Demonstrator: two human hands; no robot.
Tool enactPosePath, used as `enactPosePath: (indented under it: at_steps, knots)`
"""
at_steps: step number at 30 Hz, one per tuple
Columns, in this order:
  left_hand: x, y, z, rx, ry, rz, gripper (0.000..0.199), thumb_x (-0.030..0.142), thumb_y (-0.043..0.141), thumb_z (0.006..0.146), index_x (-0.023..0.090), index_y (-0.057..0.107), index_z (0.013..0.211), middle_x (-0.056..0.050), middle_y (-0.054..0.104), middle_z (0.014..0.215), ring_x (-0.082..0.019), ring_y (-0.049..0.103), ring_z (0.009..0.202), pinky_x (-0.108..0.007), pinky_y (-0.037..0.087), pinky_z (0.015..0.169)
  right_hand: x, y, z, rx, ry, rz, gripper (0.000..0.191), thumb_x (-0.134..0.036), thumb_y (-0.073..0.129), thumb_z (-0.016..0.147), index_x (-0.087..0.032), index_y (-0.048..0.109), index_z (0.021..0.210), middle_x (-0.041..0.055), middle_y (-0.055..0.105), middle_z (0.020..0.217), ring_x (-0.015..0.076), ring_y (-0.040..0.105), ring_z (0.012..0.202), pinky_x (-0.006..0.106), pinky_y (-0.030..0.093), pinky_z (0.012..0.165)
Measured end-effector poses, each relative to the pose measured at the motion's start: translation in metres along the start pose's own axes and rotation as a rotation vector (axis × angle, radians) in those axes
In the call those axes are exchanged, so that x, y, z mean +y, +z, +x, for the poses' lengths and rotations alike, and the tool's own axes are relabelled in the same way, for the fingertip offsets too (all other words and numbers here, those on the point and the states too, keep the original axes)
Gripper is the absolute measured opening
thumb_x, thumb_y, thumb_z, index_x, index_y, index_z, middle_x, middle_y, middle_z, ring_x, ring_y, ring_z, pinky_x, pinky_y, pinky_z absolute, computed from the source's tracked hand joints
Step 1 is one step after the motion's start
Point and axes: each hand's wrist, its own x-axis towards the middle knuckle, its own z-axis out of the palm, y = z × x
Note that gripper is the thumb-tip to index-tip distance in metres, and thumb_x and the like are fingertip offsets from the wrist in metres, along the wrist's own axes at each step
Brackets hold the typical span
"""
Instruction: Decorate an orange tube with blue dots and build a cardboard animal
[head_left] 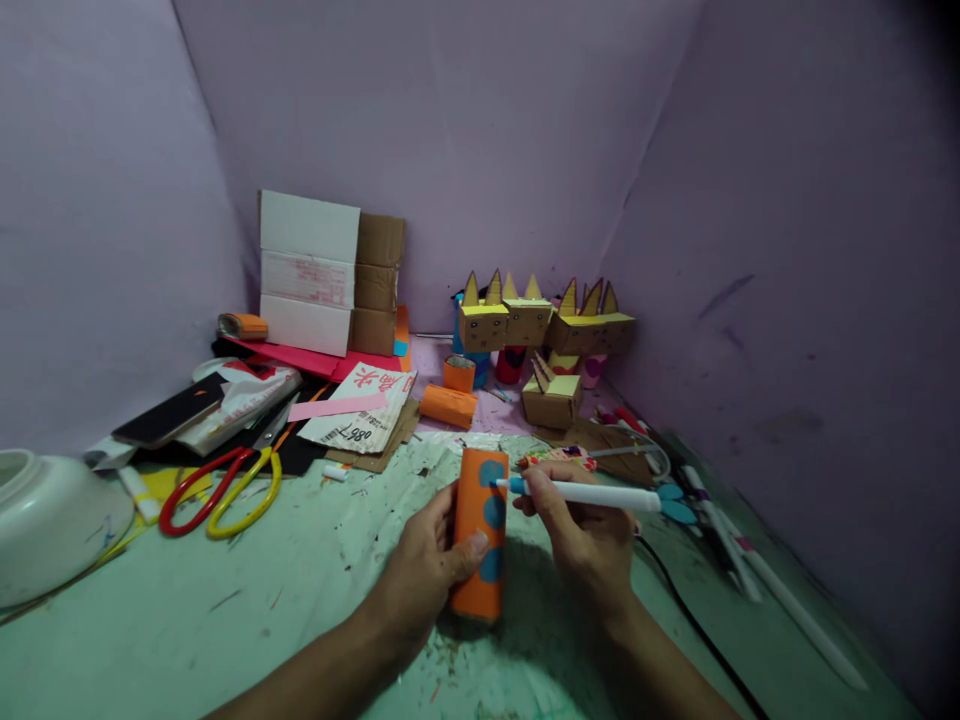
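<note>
My left hand [431,560] grips an orange tube [470,500] from its left side, with the thumb across its front. The tube stands nearly upright in view and bears three blue round spots down its face. My right hand [585,540] is closed round a white marker [607,495] with a blue tip and a blue leaf-like end. The marker lies nearly level, its tip touching or very close to the top spot.
Red-yellow scissors [244,490], a white bowl [56,520] and papers lie left. Behind stand folded cardboard [307,270], orange rolls [448,406] and eared cardboard boxes [551,400]. Markers [795,600] and a black cable [694,620] are on the right.
</note>
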Motion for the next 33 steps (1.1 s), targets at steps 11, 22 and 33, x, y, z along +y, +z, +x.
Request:
enactPosePath:
  at_steps: [11,22,33]
  knots:
    - [-0.0005,0.0004,-0.0004,0.003,-0.008,-0.007,0.072,0.030,0.075,0.070,0.013,0.049,0.134,-0.014,0.062,0.126,-0.031,0.054,0.117,-0.037,0.043,0.097,0.0018,-0.0004,-0.0006,-0.027,-0.010,0.021,0.017,-0.032,0.063,0.085,-0.019,0.067,0.074,-0.0007,0.064,0.061,0.0136,0.061,0.053,0.024,0.049,0.050]
    - [0.0001,0.0000,0.0008,-0.021,0.011,-0.001,0.064,0.029,0.074,0.072,0.015,0.052,0.130,-0.014,0.060,0.129,-0.031,0.053,0.120,-0.039,0.041,0.101,0.0027,0.0015,-0.0003,-0.045,-0.043,0.031,0.010,-0.030,0.065,0.083,-0.021,0.069,0.082,0.0002,0.068,0.069,0.0142,0.064,0.061,0.025,0.051,0.057]
    - [-0.0020,-0.0013,0.0004,0.000,0.006,0.004,0.071,0.031,0.075,0.070,0.014,0.049,0.134,-0.014,0.061,0.128,-0.031,0.054,0.118,-0.038,0.042,0.098,0.0004,-0.0003,-0.0003,-0.042,-0.023,-0.035,0.019,-0.032,0.062,0.084,-0.018,0.066,0.071,-0.0003,0.063,0.059,0.0144,0.061,0.052,0.025,0.048,0.049]
